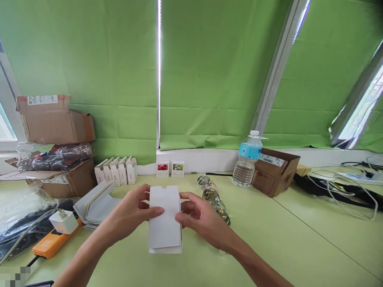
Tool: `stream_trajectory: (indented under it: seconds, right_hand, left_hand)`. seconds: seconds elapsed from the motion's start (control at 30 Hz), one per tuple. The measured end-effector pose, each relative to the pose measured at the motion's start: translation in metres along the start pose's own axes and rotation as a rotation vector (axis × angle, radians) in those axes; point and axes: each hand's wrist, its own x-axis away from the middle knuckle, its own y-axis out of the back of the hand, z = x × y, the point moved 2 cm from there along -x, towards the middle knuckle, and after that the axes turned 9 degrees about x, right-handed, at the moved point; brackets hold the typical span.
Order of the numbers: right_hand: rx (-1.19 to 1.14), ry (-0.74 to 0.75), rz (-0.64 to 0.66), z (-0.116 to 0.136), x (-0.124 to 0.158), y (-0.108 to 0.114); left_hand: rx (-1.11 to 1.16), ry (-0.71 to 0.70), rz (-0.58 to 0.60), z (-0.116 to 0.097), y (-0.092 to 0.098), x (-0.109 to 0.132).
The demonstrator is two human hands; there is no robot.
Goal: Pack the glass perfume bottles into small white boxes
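Note:
Between my hands is a white cardboard box (pixel 165 223), held above the table with its notched end pointing away from me. A flap or panel stands slightly apart at its near end. My left hand (pixel 139 209) grips the left edge, thumb on top. On the other side, my right hand (pixel 196 215) holds the right edge with thumb and fingers. Past the box, two small picture cards (pixel 162 170) stand against the wall. A row of small white boxes (pixel 115 171) stands to their left. Clear glass-like ornaments (pixel 211 193) lie in a line beyond my right hand.
At left are stacked brown cartons (pixel 56 123), a grey folded case (pixel 95 207), an orange power strip (pixel 56 241) with a white charger (pixel 64 221), and plastic-wrapped items. A water bottle (pixel 247 163) and an open carton (pixel 273 171) stand at right, near tangled cables (pixel 344 191).

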Motion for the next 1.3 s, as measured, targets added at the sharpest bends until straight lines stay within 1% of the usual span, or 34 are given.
stream_trajectory:
  seconds: [0.1, 0.2, 0.27, 0.37, 0.47, 0.53, 0.6, 0.63, 0.67, 0.7, 0.8, 0.83, 0.87, 0.9, 0.93, 1.0, 1.07, 1.17, 1.3]
  right_hand:
    - [0.227, -0.013, 0.0, -0.007, 0.001, 0.002]
    - [0.441, -0.05, 0.043, -0.02, 0.001, 0.001]
    - [0.543, -0.078, 0.088, -0.027, 0.001, 0.0]
    - [0.626, -0.109, 0.103, -0.029, 0.003, 0.002]
    - [0.674, -0.1, 0.11, -0.027, 0.005, 0.001]
    - [0.688, -0.077, 0.142, -0.025, 0.005, -0.001]
    - [0.692, -0.069, 0.17, -0.025, 0.004, -0.002]
    - [0.693, -0.075, 0.175, -0.024, 0.004, -0.002]
    - [0.694, -0.082, 0.175, -0.023, 0.003, -0.001]
    - [0.695, -0.09, 0.17, -0.022, 0.003, 0.001]
    - [0.694, -0.1, 0.162, -0.018, 0.003, 0.004]
    - [0.698, -0.095, 0.168, -0.017, 0.004, 0.004]
    - [0.707, -0.091, 0.173, -0.016, 0.004, 0.004]
    - [0.722, -0.086, 0.177, -0.016, 0.005, 0.004]
    - [0.737, -0.081, 0.18, -0.017, 0.006, 0.003]
    - [0.758, -0.072, 0.177, -0.018, 0.007, 0.001]
    - [0.756, -0.067, 0.183, -0.02, 0.007, 0.0]
    - [0.739, -0.065, 0.201, -0.024, 0.007, 0.0]
    - [0.72, -0.065, 0.188, -0.024, 0.006, 0.002]
  left_hand:
    - [-0.055, 0.041, 0.131, 0.011, -0.001, -0.003]
    - [-0.231, 0.101, 0.196, 0.023, -0.004, -0.005]
    - [-0.324, 0.101, 0.229, 0.027, -0.007, -0.006]
    - [-0.374, 0.07, 0.241, 0.03, -0.012, -0.007]
    - [-0.413, 0.064, 0.247, 0.032, -0.014, -0.006]
    - [-0.448, 0.064, 0.253, 0.032, -0.013, -0.005]
    - [-0.465, 0.039, 0.221, 0.031, -0.009, -0.006]
    - [-0.46, 0.013, 0.188, 0.029, -0.006, -0.007]
    - [-0.454, -0.03, 0.13, 0.027, -0.002, -0.009]
    - [-0.457, -0.092, 0.036, 0.025, 0.002, -0.012]
    - [-0.546, -0.349, -0.372, 0.022, 0.013, -0.022]
    - [-0.582, -0.426, -0.486, 0.024, 0.015, -0.027]
    - [-0.603, -0.478, -0.544, 0.029, 0.015, -0.032]
    - [-0.597, -0.483, -0.542, 0.036, 0.014, -0.037]
    - [-0.56, -0.458, -0.52, 0.044, 0.013, -0.043]
    - [-0.445, -0.363, -0.429, 0.061, 0.009, -0.053]
    - [-0.311, -0.282, -0.332, 0.072, 0.006, -0.059]
    - [-0.153, -0.197, -0.186, 0.074, 0.002, -0.06]
    - [-0.083, -0.128, -0.127, 0.063, -0.002, -0.054]
